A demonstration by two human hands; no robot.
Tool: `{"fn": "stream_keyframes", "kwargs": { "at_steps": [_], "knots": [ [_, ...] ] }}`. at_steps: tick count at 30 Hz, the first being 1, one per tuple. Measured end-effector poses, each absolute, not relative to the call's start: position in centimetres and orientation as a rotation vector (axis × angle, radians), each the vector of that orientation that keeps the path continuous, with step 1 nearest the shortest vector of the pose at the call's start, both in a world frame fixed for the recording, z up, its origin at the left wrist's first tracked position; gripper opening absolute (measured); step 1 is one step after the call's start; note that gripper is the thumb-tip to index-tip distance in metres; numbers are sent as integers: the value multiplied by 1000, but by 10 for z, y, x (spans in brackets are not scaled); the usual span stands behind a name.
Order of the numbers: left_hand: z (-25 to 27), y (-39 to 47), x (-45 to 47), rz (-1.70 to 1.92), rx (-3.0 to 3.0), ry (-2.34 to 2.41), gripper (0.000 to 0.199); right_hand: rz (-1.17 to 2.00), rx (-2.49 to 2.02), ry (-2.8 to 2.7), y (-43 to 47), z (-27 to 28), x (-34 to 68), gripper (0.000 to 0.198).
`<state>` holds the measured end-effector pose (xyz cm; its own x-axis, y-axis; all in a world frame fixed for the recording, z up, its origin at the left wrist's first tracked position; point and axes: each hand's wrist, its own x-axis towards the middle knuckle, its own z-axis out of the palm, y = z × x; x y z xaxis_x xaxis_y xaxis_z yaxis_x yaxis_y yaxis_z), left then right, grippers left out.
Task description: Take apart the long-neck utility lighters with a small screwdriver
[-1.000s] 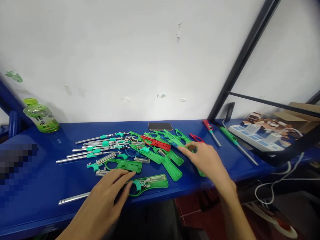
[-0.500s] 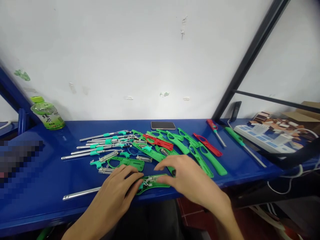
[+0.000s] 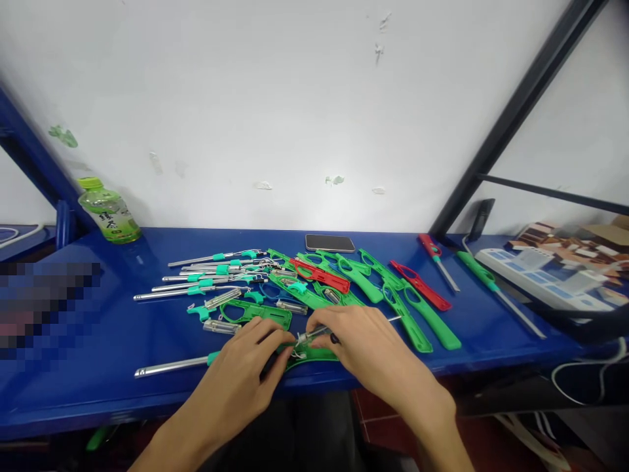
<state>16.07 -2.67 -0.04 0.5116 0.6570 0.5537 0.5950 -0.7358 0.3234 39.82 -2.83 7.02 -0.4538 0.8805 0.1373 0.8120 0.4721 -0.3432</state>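
Observation:
Near the table's front edge, my left hand [image 3: 253,357] is closed on an opened lighter with a long metal tube [image 3: 171,367] pointing left. Its green half shell [image 3: 314,354] shows between my hands, with thin white wires near my fingertips. My right hand [image 3: 363,341] pinches a clear fuel tank [image 3: 310,334] just above that shell. A thin metal shaft [image 3: 394,318] sticks out behind my right hand; what it belongs to is hidden. Beyond my hands lie loose clear fuel tanks [image 3: 222,326], green half shells [image 3: 255,312] and several metal tubes with teal parts [image 3: 199,290].
Red half shells [image 3: 322,275] lie among the green ones. A phone [image 3: 329,243] is by the wall. To the left stands a drink bottle [image 3: 111,213]. At right are a red lighter [image 3: 432,252], a green lighter [image 3: 479,272] and a power strip [image 3: 531,275].
My right thumb and fingers have closed on the clear fuel tank and raised it slightly from the shell. My left hand stays on the lighter. The view has shifted a little.

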Motion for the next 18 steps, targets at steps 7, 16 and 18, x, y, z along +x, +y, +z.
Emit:
{"fn": "stream_keyframes", "kwargs": {
  "at_steps": [7,16,18],
  "knots": [
    [0,-26,163,962,2723,1104,27,329,-1383,-2440,-28,74,404,19],
    [-2,-23,159,981,2820,1112,27,96,-1565,-2265,-30,86,445,21],
    [-4,-22,157,1015,2841,1112,26,34,-1648,-2168,-31,90,458,20]
  ]
}}
